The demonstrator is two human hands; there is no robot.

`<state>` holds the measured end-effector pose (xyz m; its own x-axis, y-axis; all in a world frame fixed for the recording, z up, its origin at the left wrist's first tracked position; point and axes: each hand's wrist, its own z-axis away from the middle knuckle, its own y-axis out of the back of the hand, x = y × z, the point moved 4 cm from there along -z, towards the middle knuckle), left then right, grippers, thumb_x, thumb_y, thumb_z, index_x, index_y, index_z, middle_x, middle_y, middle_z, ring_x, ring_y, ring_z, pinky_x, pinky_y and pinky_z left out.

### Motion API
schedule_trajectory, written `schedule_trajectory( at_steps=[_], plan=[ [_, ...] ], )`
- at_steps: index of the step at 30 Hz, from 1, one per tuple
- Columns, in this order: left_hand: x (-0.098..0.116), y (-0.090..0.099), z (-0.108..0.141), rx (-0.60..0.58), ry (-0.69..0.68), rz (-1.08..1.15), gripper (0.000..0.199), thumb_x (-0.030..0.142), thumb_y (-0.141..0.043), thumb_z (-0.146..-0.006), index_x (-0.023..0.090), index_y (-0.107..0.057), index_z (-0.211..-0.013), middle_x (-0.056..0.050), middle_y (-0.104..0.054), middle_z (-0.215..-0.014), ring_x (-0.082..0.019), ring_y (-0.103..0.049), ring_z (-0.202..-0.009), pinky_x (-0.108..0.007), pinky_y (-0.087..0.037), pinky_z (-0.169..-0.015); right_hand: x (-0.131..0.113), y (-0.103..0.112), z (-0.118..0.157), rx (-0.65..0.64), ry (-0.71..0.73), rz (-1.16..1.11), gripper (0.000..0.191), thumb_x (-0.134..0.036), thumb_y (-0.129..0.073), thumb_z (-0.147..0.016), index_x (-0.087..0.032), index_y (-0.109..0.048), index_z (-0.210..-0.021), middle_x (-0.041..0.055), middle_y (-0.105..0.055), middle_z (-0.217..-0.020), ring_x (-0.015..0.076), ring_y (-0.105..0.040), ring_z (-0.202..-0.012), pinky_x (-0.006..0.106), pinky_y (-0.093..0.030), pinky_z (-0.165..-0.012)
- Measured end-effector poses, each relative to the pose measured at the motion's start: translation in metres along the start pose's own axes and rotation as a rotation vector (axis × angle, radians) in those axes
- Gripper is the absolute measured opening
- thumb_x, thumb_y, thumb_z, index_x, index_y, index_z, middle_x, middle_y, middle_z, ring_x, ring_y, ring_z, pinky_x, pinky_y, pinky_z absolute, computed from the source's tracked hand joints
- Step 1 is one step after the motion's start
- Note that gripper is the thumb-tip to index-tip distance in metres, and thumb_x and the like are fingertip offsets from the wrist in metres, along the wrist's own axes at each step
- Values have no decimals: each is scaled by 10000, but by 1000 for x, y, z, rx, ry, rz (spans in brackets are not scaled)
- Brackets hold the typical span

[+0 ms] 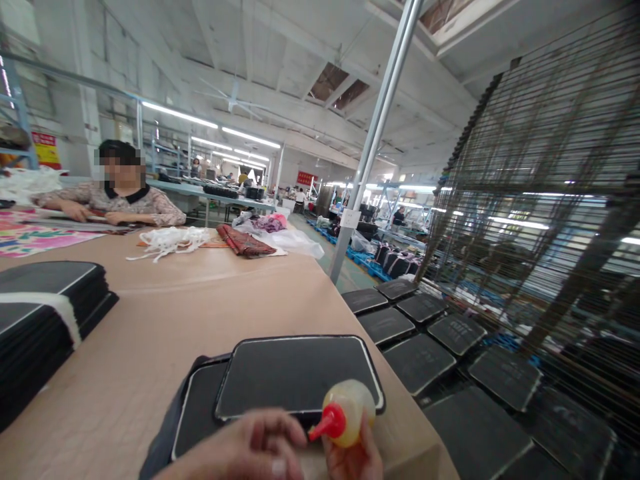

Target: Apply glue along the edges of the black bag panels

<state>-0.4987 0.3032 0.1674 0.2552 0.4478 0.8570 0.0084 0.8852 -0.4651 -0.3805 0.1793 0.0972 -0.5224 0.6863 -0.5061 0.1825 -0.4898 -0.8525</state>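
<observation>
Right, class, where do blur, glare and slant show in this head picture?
Head view: the left hand is blurred, perhaps by motion; head view: strip lights glare white; head view: the metal pole leans, possibly from camera tilt or lens distortion.

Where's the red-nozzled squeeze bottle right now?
In the head view, right of centre at the bottom: the squeeze bottle is in the right hand, in front of the upper black panel's near right corner.

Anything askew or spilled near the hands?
Askew: the upper black, rounded rectangular panel with pale edging sits shifted right of the similar black panel beneath, leaving that one's left side exposed. No spill shows around the red-nozzled, translucent yellowish bottle in the right hand.
</observation>
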Motion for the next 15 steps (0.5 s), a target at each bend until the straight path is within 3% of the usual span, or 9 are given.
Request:
schedule_trajectory(
  at_steps=[4, 6, 8, 11, 15],
  plan=[
    [103, 26, -41, 246, -443, -460, 418, 82, -734, -518, 170, -626, -912, -61, -650, -800, -169, -596, -769, -215, -449, -654, 0, -10, 6, 53, 10, -43, 350, -381, -712, -625, -152, -636, -878, 74, -659, -841, 196, -606, -834, 337, -502, -736],
    [131, 36, -74, 359, -517, -639, 528, -18, -735, -388, 184, -646, -867, -49, -651, -836, -182, -590, -825, -204, -454, -661, -1, -14, 9, 57, 17, -31, 354, -376, -727, -605, -156, -638, -868, 62, -662, -804, 193, -610, -812, 336, -502, -738],
    [138, 41, -106, 359, -424, -680, 513, -92, -695, -328, 174, -650, -765, -36, -653, -743, -165, -600, -687, -183, -447, -544, -2, -17, 10, 43, 25, -15, 356, -391, -735, -591, -159, -642, -845, 59, -663, -793, 195, -610, -814, 336, -497, -754],
    [130, 42, -136, 244, -206, -670, 421, -131, -629, -348, 161, -631, -651, -17, -629, -586, -152, -564, -489, -181, -394, -393, -3, -19, 9, 29, 30, -7, 392, -433, -729, -585, -152, -642, -844, 69, -662, -788, 210, -610, -818, 352, -494, -757],
    [123, 40, -146, 46, -107, -658, 310, -14, -647, -436, 165, -646, -689, -25, -647, -608, -202, -601, -539, -251, -460, -458, -5, -15, 6, 38, 34, -4, 469, -463, -734, -564, -146, -631, -894, 69, -661, -772, 220, -612, -802, 373, -496, -751]
  ],
)
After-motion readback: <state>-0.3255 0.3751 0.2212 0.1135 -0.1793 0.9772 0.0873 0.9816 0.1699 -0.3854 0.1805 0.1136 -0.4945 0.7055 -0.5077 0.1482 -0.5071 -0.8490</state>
